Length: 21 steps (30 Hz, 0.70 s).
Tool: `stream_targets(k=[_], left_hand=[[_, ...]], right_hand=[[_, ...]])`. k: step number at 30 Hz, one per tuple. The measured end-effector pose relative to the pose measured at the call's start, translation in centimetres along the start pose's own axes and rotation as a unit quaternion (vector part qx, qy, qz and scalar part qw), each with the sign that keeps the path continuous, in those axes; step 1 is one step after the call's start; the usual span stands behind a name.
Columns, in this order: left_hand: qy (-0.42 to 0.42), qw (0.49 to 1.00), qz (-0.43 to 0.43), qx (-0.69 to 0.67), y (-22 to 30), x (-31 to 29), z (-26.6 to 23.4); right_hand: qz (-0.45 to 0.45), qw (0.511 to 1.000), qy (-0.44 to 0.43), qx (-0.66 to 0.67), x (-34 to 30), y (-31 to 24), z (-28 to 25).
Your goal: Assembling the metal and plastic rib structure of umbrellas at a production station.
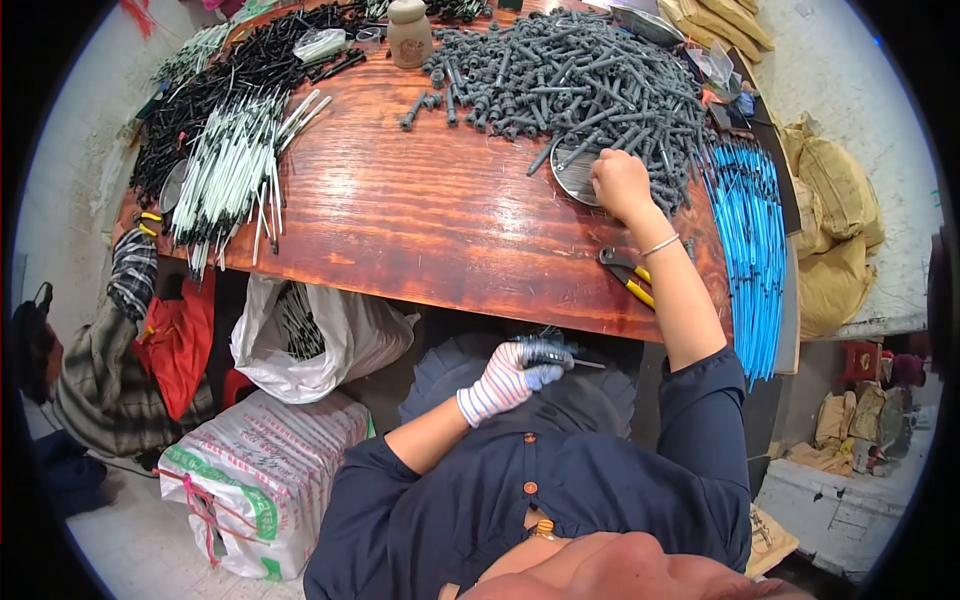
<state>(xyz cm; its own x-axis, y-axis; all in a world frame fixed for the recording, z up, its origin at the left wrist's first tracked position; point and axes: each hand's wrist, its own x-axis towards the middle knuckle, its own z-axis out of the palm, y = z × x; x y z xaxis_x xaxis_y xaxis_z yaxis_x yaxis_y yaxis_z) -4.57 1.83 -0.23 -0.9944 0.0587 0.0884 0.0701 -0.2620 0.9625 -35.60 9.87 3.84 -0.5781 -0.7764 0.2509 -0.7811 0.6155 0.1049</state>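
Observation:
My left hand (510, 380), in a striped glove with dark fingertips, is closed in front of my body, below the table edge. A thin pale rod (588, 364) sticks out from its fingers. My bare right hand (622, 185) reaches over a round metal dish (575, 178) with thin metal pieces in it. Its fingers are bent together at the dish's rim, and what they pinch is hidden. Against the dish's far side lies a big heap of grey plastic rod-shaped parts (590, 75). Yellow-handled pliers (627, 277) rest on the table, nearer to me than the dish.
Blue rods (745, 255) lie along the table's right edge. White rods (235, 170) and black parts (165, 150) cover the left of the wooden table (400, 200). A jar (408, 35) stands at the back. Below are an open white sack (350, 345) and a wrapped bale (270, 460). Another person's sleeve (133, 275) is at left.

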Motion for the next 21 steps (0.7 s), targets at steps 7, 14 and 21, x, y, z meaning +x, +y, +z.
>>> stream_targets(k=[7, 14, 21], left_hand=[[0.003, 1.000, -0.010, -0.030, -0.3, 3.2, -1.6], [0.061, 0.964, -0.126, -0.226, -0.2, 3.4, -1.6], [0.056, 0.966, -0.082, -0.238, -0.1, 3.3, -1.1]], right_hand=[[0.062, 0.983, 0.086, 0.153, -2.1, -1.4, -4.2], [0.032, 0.915, -0.118, 0.384, -9.6, -5.0, -13.2], [-0.027, 0.906, -0.171, 0.385, -13.6, -6.4, -14.8]])
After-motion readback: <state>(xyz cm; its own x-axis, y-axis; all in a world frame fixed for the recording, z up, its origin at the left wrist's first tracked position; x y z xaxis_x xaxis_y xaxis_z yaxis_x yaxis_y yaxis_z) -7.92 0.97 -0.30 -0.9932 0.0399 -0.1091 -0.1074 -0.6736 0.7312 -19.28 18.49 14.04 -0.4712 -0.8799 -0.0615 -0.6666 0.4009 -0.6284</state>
